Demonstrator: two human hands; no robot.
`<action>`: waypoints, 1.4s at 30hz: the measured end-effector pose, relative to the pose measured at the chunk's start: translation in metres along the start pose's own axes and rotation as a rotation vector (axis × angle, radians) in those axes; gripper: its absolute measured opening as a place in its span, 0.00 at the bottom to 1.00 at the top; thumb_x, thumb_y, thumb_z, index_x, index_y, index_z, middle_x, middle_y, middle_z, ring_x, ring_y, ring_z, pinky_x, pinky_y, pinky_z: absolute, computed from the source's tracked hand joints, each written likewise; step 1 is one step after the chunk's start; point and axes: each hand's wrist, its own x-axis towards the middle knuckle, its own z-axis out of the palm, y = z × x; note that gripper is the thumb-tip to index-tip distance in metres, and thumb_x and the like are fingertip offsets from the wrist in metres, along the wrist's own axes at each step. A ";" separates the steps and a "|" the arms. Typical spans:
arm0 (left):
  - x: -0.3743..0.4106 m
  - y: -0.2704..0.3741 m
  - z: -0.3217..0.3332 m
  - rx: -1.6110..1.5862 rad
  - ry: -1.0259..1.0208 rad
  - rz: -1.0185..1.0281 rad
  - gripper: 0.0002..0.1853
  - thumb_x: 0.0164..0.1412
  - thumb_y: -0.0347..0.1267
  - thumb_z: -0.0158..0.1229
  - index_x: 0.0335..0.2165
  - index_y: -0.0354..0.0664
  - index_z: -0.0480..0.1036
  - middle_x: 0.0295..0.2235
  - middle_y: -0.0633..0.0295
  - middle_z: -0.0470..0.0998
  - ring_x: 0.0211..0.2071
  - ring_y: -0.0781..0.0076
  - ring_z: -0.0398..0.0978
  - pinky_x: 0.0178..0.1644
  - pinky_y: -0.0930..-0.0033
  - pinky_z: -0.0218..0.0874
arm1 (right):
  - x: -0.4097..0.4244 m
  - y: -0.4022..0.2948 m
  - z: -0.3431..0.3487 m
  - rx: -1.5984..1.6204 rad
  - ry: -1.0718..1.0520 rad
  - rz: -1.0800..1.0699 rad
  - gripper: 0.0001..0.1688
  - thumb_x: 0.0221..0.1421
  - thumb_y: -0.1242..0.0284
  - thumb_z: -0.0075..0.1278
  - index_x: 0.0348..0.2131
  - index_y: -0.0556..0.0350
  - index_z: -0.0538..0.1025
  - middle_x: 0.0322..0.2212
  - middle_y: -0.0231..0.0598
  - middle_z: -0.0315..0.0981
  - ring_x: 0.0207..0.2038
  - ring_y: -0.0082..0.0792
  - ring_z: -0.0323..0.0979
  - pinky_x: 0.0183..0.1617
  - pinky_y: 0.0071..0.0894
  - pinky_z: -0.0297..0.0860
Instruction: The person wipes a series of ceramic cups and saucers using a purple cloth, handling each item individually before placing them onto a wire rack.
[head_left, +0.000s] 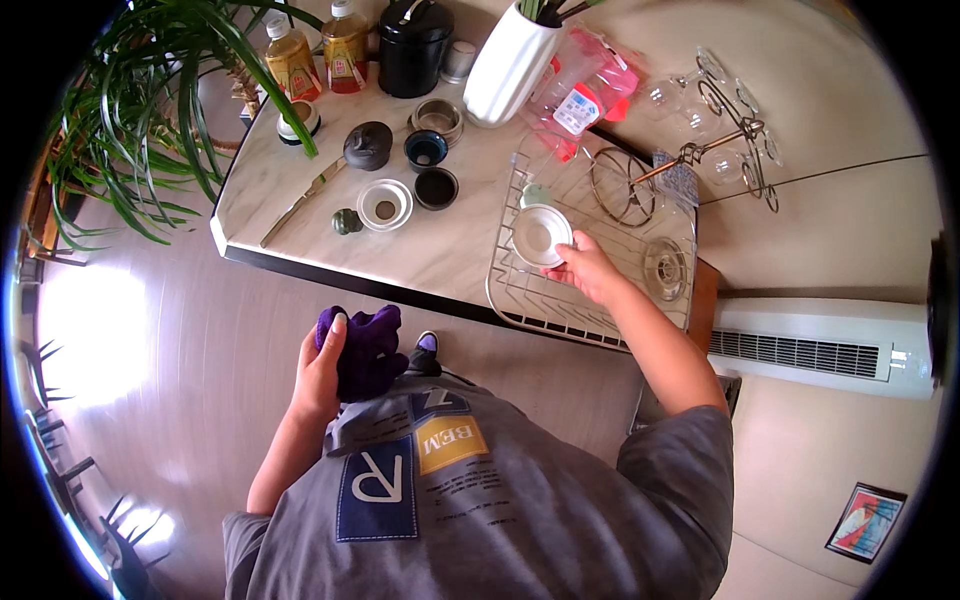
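Note:
My left hand (321, 367) grips a bunched purple cloth (369, 356) in front of my body, short of the counter. With my right hand (586, 268) I hold a small white bowl or lid (541, 235) by its edge, over the left part of a wire rack (517, 296). A pale green cup (536, 195) lies just beyond it, partly covered. Left of the rack, on the marble-look counter (465, 247), stand a white cup (385, 205), a dark cup (436, 187), a blue-black cup (426, 150) and a small dark green object (346, 221).
A dark lidded teapot (367, 145), a white fluted vase (510, 64), two bottles (346, 52) and a black canister (414, 49) stand farther back. A glass holder with stemmed glasses (679, 154) rises behind the rack. Long plant leaves (247, 52) overhang the counter's left end.

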 end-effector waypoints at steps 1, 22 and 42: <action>0.000 0.000 0.002 0.001 0.006 -0.003 0.18 0.61 0.42 0.49 0.36 0.35 0.67 0.32 0.59 0.74 0.32 0.72 0.73 0.39 0.71 0.67 | 0.000 0.001 0.002 -0.003 0.010 -0.012 0.14 0.60 0.74 0.37 0.45 0.58 0.58 0.36 0.47 0.69 0.31 0.34 0.73 0.31 0.27 0.72; -0.002 0.016 -0.002 0.036 -0.048 0.007 0.19 0.61 0.43 0.48 0.35 0.35 0.67 0.29 0.60 0.74 0.30 0.74 0.72 0.36 0.73 0.65 | -0.017 -0.015 -0.006 -0.844 0.280 -0.159 0.26 0.54 0.56 0.43 0.36 0.63 0.72 0.19 0.40 0.72 0.16 0.31 0.68 0.24 0.31 0.66; -0.020 0.082 -0.001 1.046 -0.612 1.115 0.10 0.47 0.34 0.60 0.26 0.37 0.72 0.28 0.53 0.71 0.25 0.56 0.72 0.28 0.64 0.64 | -0.069 0.042 0.263 0.060 -0.479 -0.565 0.14 0.49 0.64 0.49 0.35 0.52 0.73 0.29 0.37 0.72 0.39 0.28 0.69 0.41 0.34 0.65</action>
